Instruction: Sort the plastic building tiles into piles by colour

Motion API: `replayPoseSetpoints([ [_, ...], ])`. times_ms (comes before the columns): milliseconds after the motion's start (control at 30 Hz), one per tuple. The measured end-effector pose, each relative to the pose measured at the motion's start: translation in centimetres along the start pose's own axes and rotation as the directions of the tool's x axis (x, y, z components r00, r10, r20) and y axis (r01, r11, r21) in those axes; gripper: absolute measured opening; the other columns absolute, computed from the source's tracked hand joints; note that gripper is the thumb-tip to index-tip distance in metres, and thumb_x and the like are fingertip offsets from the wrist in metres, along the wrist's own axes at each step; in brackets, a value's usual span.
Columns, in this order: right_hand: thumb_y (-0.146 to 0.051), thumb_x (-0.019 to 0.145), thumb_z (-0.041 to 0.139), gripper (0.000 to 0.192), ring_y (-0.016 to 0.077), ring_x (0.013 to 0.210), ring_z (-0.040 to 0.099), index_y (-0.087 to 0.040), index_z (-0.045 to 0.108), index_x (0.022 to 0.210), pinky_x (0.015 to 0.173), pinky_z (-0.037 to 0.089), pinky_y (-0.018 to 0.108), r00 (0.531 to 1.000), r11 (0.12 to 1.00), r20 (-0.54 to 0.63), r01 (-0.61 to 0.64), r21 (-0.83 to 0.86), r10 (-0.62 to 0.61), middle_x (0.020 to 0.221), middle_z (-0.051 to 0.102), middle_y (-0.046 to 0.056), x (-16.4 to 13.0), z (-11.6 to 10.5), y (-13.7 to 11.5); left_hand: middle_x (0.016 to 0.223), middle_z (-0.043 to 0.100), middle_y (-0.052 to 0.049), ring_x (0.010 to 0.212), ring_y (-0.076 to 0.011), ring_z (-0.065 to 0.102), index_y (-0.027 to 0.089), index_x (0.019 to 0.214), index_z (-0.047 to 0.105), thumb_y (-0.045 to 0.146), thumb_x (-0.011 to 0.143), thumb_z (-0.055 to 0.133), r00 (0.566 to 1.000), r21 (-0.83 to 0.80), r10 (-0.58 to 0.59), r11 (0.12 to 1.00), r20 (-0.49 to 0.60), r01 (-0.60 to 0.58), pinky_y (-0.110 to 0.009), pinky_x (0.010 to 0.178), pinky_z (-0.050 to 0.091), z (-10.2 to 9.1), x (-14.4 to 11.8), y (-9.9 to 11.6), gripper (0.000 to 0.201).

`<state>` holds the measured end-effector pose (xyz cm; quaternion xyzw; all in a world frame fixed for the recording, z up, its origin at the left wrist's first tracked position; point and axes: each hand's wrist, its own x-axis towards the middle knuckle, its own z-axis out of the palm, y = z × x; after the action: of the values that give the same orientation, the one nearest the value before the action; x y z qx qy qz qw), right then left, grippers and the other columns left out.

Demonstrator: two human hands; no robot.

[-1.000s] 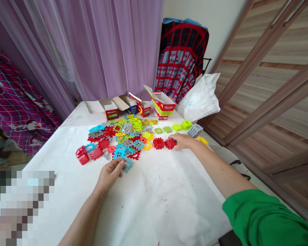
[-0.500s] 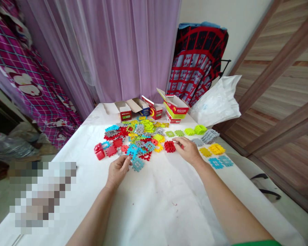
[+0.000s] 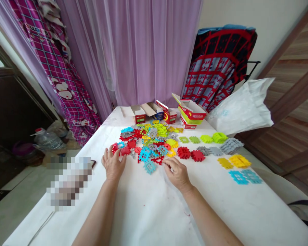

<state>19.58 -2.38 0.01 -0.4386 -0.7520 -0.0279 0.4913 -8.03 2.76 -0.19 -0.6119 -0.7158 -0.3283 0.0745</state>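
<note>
1. Your left hand [image 3: 113,164] lies flat and spread on the white table [image 3: 149,212], fingertips touching red pieces [image 3: 125,149] at the near-left edge of the mixed pile [image 3: 150,140].
2. Your right hand [image 3: 177,173] is loosely curled, fingertips just beside a red piece [image 3: 157,160] and near a blue piece [image 3: 150,166]; whether it grips anything, you cannot tell.
3. Sorted groups lie to the right: red [image 3: 191,153], grey [image 3: 220,148], yellow [image 3: 234,161].
</note>
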Motion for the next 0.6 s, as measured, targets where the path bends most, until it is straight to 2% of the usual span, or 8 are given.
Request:
replayPoseSetpoints([
  [67,-0.011,0.086,0.049,0.021,0.0142,0.077,0.065,-0.020,0.067,0.092,0.072,0.053,0.024,1.000,1.000,-0.008,-0.011,0.000,0.011,0.083,0.068,0.005,-0.2,0.0,0.2,0.152,0.035,-0.016,0.143,-0.0397,0.022,0.021,0.121,0.063,0.042,0.082,0.058,0.997,0.080,0.008,0.997,0.070,-0.013,-0.063,0.110,0.020,0.2,-0.1,0.5,0.044],
  [200,-0.010,0.085,0.048,0.023,0.0132,0.072,0.065,-0.021,0.067,0.090,0.070,0.052,0.023,0.999,0.999,0.019,-0.027,0.016,0.027,0.080,0.068,0.003,-0.4,0.2,0.3,0.157,0.025,-0.018,0.146,-0.0383,0.012,0.020,0.126,0.059,0.051,0.083,0.054,0.984,0.148,-0.011,0.989,0.180,-0.016,-0.065,0.112,0.010,0.2,0.3,1.1,0.053],
  [333,-0.010,0.084,0.049,0.022,0.0132,0.072,0.065,-0.021,0.067,0.089,0.070,0.052,0.023,0.998,0.998,0.036,-0.049,0.027,0.048,0.080,0.068,0.003,-0.6,0.4,0.3,0.158,0.022,-0.018,0.147,-0.0379,0.009,0.019,0.114,0.064,0.053,0.082,0.054,0.973,0.171,-0.032,0.985,0.229,-0.008,-0.065,0.112,0.008,0.2,0.9,0.9,0.048],
  [467,-0.011,0.085,0.049,0.021,0.0135,0.072,0.065,-0.021,0.067,0.090,0.069,0.052,0.024,0.998,0.998,0.034,-0.059,0.033,0.058,0.081,0.068,0.003,-0.6,0.4,0.5,0.157,0.027,-0.016,0.146,-0.0381,0.011,0.022,0.104,0.067,0.055,0.079,0.059,0.970,0.137,-0.059,0.990,0.235,0.028,-0.065,0.112,0.011,0.1,1.0,0.6,0.042],
  [600,-0.011,0.084,0.049,0.021,0.0130,0.070,0.064,-0.021,0.067,0.088,0.067,0.051,0.023,0.998,0.998,0.029,-0.051,0.044,0.050,0.079,0.067,0.003,-0.6,0.4,0.6,0.157,0.028,-0.014,0.146,-0.0375,0.011,0.024,0.106,0.066,0.051,0.079,0.061,0.968,0.115,-0.054,0.993,0.245,0.026,-0.065,0.112,0.012,0.1,0.8,0.4,0.038],
])
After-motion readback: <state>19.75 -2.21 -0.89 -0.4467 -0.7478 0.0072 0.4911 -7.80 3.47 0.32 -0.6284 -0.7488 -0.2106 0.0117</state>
